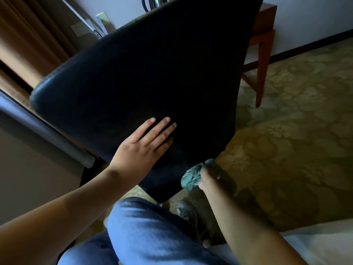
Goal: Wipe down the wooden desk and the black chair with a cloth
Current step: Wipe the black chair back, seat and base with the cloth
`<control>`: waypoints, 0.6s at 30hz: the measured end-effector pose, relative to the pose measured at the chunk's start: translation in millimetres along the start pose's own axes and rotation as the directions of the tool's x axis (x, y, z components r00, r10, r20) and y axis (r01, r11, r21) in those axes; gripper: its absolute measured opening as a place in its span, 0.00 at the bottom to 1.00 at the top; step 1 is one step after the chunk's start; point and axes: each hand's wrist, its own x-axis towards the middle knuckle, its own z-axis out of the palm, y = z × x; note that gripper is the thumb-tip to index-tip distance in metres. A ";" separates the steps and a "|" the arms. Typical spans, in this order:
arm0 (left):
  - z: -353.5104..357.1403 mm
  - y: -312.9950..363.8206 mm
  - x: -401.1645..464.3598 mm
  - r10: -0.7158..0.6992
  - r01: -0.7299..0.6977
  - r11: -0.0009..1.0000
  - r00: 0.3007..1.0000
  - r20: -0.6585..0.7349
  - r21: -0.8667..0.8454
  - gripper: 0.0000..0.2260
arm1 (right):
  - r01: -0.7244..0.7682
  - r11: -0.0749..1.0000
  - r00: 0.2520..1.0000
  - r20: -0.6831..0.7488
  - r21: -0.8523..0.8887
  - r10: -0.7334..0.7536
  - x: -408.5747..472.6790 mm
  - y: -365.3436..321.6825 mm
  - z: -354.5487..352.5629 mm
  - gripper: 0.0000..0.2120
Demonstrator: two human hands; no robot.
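Black padded chair back fills most of the view, tilted, its lower corner pointing toward my blue-trousered knee. My left hand lies flat on the near face of the chair back, fingers straight and slightly spread, holding nothing, just pressing; that forearm comes in from the near left. My right hand is low at the chair's lower right edge with a bunched teal patterned cloth gripped in it, and the cloth touches the edge there; the right fingers are mostly hidden behind the cloth and in shadow, so I can't tell exactly how they curl, only that they are clamped on it. The right forearm reaches in from the near right, wrist bent toward the chair. Red-brown wooden desk stands far right behind the chair, only a corner and leg visible; its tabletop is mostly blocked. Patterned olive carpet lies to the right. Risks, as I judge them: the chair looks tipped, so if my flat left hand slides on the smooth padding the chair could swing or drop toward my knee; the cloth is balled up, so it may skip parts of the edge; poor light on the black surface could hide missed spots.
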 end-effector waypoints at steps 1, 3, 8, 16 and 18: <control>-0.8 -0.5 0.9 -0.001 0.001 1.000 1.000 0.006 0.002 0.25 | -0.007 0.999 1.000 0.003 0.040 0.007 -10.6 -12.7 1.1 0.19; -3.5 -1.6 3.8 -0.009 0.009 1.000 1.000 0.017 -0.003 0.24 | -0.009 0.978 1.000 -0.021 0.210 0.014 -24.1 -45.1 -2.0 0.13; -19.7 -2.0 18.6 0.028 -0.026 0.999 0.995 0.095 -0.018 0.24 | 0.256 0.935 0.964 0.005 0.247 -0.266 -47.6 -158.1 -8.0 0.24; -64.2 -20.5 13.7 0.170 -0.219 0.966 0.939 0.298 0.139 0.29 | 0.551 0.822 0.827 0.037 0.140 -0.561 -142.0 -55.9 29.9 0.31; -72.1 -30.0 2.7 0.176 -0.269 0.945 0.897 0.406 0.185 0.27 | 0.394 0.919 0.919 0.002 0.015 -0.394 -130.9 -5.4 34.4 0.30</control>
